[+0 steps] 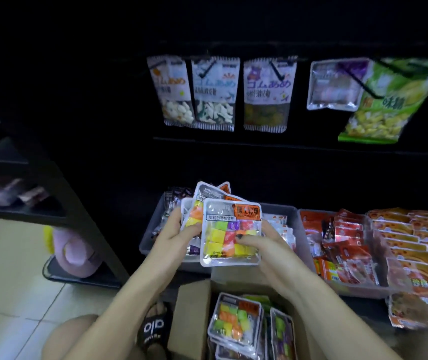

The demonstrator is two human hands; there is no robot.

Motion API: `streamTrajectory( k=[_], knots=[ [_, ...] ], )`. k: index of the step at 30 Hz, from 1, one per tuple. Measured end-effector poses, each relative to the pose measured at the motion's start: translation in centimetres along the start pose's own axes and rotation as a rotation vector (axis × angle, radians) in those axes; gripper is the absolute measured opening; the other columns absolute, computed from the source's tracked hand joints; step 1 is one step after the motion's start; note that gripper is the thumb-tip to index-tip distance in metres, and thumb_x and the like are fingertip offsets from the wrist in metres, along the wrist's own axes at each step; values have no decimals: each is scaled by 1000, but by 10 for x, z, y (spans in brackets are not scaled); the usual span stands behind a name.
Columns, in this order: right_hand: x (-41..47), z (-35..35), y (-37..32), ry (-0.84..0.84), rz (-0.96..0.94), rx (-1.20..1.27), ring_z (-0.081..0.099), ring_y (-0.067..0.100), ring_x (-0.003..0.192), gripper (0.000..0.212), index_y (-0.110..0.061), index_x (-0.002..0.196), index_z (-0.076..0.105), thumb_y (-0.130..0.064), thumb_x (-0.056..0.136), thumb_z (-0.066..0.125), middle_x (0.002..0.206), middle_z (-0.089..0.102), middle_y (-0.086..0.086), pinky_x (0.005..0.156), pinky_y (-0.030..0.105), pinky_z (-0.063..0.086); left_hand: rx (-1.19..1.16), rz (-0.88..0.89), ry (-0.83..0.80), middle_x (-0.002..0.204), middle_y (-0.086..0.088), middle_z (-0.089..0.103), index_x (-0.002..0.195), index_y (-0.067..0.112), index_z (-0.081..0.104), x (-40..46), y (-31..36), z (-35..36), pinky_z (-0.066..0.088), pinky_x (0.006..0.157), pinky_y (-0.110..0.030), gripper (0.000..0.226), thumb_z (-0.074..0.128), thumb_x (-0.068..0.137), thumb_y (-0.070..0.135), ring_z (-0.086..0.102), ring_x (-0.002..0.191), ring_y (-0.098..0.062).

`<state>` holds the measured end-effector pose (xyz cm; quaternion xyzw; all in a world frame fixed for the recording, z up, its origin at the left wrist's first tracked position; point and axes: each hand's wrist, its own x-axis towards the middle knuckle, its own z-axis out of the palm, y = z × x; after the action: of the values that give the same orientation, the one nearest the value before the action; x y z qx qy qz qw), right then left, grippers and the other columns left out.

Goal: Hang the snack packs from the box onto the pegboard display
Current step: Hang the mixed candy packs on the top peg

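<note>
Both hands hold clear packs of coloured candy cubes in front of the dark pegboard display [233, 157]. The left hand [179, 229] grips a fanned bunch of packs [202, 201] by their lower left edge, fingers curled behind and thumb on the front. The right hand [264, 242] grasps the front pack [229, 232] at its right edge, thumb pressed across the face and fingers behind. This front pack overlaps the bunch and hangs just above the near rim of a grey bin [150, 237] of mixed wrappers.

Below the hands, at the bottom edge of the view, an open cardboard box [192, 315] holds more of the same packs [236, 323], standing and leaning.

On the pegboard's upper row, three white striped bags [215, 92], a clear pouch [334, 84] and a green bag [389, 100] hang from black hooks. To the right of the grey bin, a second bin [363, 289] holds red and orange packets. A foot in a black slipper [154, 328] rests on the tiled floor beside the box's left wall.
</note>
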<state>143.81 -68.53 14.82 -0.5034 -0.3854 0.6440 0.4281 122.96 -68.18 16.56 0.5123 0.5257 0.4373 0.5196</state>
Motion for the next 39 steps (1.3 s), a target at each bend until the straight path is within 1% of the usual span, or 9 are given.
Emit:
streamTrajectory(
  k=[8,13,18,20,25,29,33,37,39],
  knots=[
    [23,61,-87,-30,-156,-118,74,33,107,33,-9,122,68,3,91,68,114,77,13,106,57,51,-184,136,98,122,2,74,125,27,60,12,67,-53,57,90,-46,22,55,106,17,75,109,-22],
    [19,96,-134,-28,-256,-243,76,24,101,27,-17,114,70,-3,92,71,106,80,4,104,51,53,-147,256,161,117,9,73,120,32,62,15,106,-81,57,80,-36,20,55,105,20,75,105,-14],
    [-2,119,-172,-32,-397,-368,76,13,96,25,-26,110,69,-7,93,71,102,79,-6,97,41,55,-6,435,237,100,5,74,116,26,59,8,154,-108,64,63,-37,21,48,108,10,79,84,-21],
    [-11,124,-190,-31,-458,-394,75,11,97,25,-27,111,68,-9,94,70,104,79,-7,97,41,54,19,527,305,99,6,73,113,26,59,8,170,-118,65,67,-45,19,50,108,10,78,85,-18],
    [-29,130,-246,-49,-573,-254,76,27,102,25,-14,114,71,0,94,65,107,79,6,102,56,52,55,711,373,98,5,70,111,23,59,23,214,-136,58,69,-21,15,53,106,9,72,85,-1],
    [-19,145,-302,-59,-631,-134,75,34,104,24,-4,117,68,2,95,61,110,78,14,100,61,54,23,667,400,97,9,70,105,28,62,51,238,-142,55,71,-19,17,57,103,12,69,84,1],
    [-5,182,-354,-58,-677,-147,73,22,109,21,-10,115,66,-3,96,64,114,78,5,104,48,53,-67,567,420,111,-2,73,107,30,63,76,243,-141,58,96,-51,16,59,98,17,73,104,-22],
    [20,224,-381,-24,-758,-217,68,29,115,32,-13,112,69,-14,80,75,114,77,5,109,56,46,-8,556,377,112,3,70,112,30,59,89,251,-132,55,92,-36,17,57,102,16,69,107,-17],
    [32,239,-388,13,-786,-217,69,29,110,28,-12,113,67,-10,86,74,114,75,7,106,52,50,37,541,347,117,7,69,120,30,57,95,252,-128,55,94,-33,20,56,104,19,68,110,-12]
  ],
)
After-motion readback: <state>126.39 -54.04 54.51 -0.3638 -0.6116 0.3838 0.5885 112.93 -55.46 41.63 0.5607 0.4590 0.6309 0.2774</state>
